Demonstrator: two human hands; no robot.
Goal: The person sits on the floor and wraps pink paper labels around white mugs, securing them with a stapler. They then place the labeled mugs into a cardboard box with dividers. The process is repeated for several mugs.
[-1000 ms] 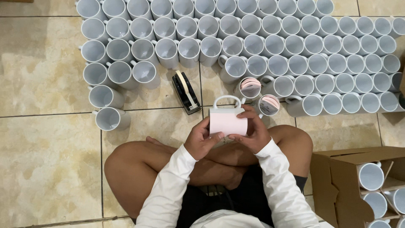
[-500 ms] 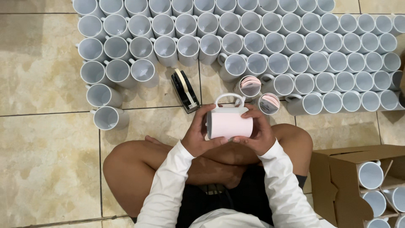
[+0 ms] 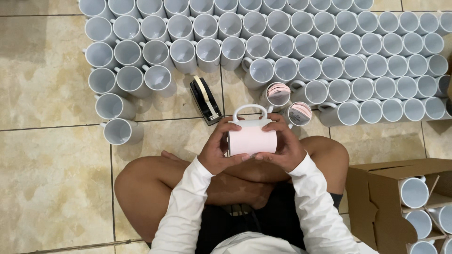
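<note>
I sit cross-legged on a tiled floor and hold a white mug [image 3: 252, 138] on its side above my knees, handle pointing away from me. A pale pink sheet covers the mug's side. My left hand [image 3: 217, 151] grips its left end and my right hand [image 3: 282, 149] its right end, fingers pressed against the pink sheet. Just beyond the mug stand two mugs with rolled pink sheets inside, one [image 3: 278, 93] to the left and one [image 3: 299, 113] to the right.
Many white mugs [image 3: 329, 47] stand in rows across the floor ahead. A black tape dispenser [image 3: 205, 99] lies in a gap among them. An open cardboard box [image 3: 376, 202] with several mugs in dividers sits at my right.
The mug has stayed in both hands; my fingers have shifted slightly along the pink sheet, and the view has drifted a little.
</note>
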